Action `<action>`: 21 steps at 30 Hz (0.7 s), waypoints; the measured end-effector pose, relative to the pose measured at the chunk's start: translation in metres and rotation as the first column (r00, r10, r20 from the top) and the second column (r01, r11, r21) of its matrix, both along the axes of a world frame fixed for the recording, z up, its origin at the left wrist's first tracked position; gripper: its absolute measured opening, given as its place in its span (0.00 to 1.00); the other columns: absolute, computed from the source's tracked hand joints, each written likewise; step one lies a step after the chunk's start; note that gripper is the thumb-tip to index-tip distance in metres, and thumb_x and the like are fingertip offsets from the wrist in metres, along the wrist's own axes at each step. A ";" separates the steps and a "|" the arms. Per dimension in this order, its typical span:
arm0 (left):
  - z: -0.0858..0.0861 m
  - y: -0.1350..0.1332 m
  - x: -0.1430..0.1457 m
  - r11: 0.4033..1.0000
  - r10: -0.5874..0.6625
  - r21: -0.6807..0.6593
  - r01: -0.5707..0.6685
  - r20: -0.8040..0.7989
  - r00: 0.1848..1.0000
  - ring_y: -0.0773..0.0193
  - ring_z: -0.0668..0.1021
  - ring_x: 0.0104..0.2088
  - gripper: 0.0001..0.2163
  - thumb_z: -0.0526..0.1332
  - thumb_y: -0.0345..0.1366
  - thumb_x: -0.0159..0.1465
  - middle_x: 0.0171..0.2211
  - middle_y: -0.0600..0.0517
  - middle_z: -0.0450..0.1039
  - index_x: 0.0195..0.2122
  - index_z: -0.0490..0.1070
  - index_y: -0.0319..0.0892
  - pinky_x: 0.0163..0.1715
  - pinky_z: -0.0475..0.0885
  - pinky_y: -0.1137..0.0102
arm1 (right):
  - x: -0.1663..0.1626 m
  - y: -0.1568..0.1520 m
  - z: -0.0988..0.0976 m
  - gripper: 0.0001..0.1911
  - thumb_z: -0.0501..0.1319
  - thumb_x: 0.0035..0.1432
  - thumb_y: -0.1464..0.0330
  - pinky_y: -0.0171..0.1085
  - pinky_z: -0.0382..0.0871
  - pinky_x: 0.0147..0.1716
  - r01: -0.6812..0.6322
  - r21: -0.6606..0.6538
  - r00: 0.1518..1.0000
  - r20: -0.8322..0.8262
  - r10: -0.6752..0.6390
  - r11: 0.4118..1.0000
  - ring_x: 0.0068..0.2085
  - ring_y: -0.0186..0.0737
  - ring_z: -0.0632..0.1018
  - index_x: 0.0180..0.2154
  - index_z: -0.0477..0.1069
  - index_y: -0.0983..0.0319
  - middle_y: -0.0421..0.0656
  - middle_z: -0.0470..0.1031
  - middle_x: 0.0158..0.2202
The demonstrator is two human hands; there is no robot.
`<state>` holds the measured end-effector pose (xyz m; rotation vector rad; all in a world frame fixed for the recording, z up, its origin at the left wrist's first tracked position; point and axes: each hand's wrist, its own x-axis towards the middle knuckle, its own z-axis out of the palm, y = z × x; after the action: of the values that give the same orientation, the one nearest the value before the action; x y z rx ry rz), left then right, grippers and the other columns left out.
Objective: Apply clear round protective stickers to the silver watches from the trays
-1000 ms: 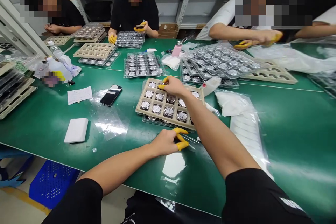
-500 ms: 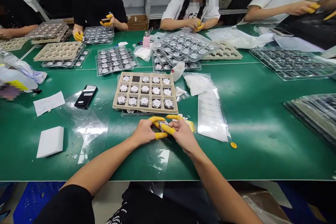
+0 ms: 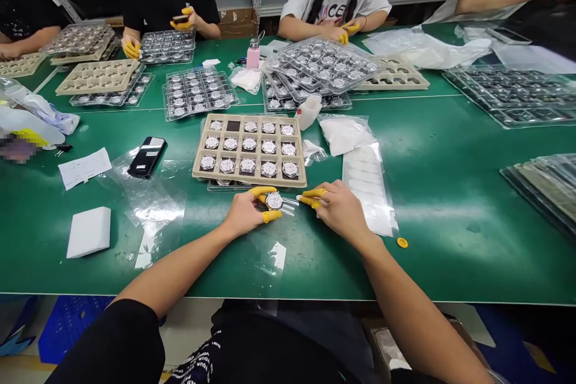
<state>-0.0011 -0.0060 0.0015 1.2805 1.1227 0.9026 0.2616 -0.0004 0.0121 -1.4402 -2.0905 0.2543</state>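
My left hand (image 3: 245,211), with yellow finger cots, pinches a round silver watch face (image 3: 274,200) just above the green table, in front of a beige tray (image 3: 250,176). The tray holds rows of similar watch faces, with one pocket in its back row empty. My right hand (image 3: 336,209), also in yellow cots, sits just right of the watch face with its fingertips pinched on a small clear film or strip that I cannot make out well.
A black phone (image 3: 146,156), a paper note (image 3: 84,167), a white foam block (image 3: 89,231) and clear plastic bags (image 3: 153,204) lie to the left. White pads in a bag (image 3: 365,183) lie to the right. Clear trays (image 3: 198,92) and several seated people fill the far side.
My right hand took a watch face from the tray's back row and brought it to the table's near side. Now the left hand holds it and the right has drawn slightly away rightward.
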 end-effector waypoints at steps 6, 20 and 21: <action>-0.004 0.001 0.000 1.000 -0.020 0.018 0.019 0.022 1.000 0.66 0.81 0.36 0.30 0.77 0.33 0.46 0.38 0.49 0.82 0.53 0.79 0.40 0.44 0.79 0.69 | -0.048 0.002 0.021 0.06 0.64 0.63 0.67 0.42 0.71 0.33 -0.290 0.107 0.926 -0.218 0.307 0.951 0.36 0.42 0.78 0.37 0.81 0.56 0.45 0.79 0.34; 0.001 -0.002 0.001 0.998 0.028 -0.054 -0.028 0.000 1.000 0.66 0.80 0.33 0.28 0.75 0.33 0.47 0.34 0.50 0.80 0.52 0.80 0.39 0.39 0.78 0.71 | -0.060 0.008 0.017 0.02 0.66 0.62 0.69 0.36 0.68 0.27 -0.351 0.108 0.908 -0.202 0.366 0.930 0.30 0.36 0.77 0.36 0.78 0.60 0.43 0.76 0.31; 0.001 -0.002 0.001 0.999 0.017 -0.051 -0.018 -0.015 1.000 0.66 0.80 0.33 0.28 0.75 0.32 0.47 0.34 0.50 0.80 0.52 0.80 0.39 0.40 0.78 0.71 | -0.060 0.008 0.017 0.02 0.66 0.62 0.69 0.35 0.68 0.27 -0.373 0.103 0.898 -0.208 0.387 0.922 0.30 0.36 0.77 0.36 0.78 0.60 0.43 0.77 0.31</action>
<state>-0.0005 -0.0079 0.0028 1.2387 1.1627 0.8740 0.2011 0.0074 0.0291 -0.9069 -2.1532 0.4797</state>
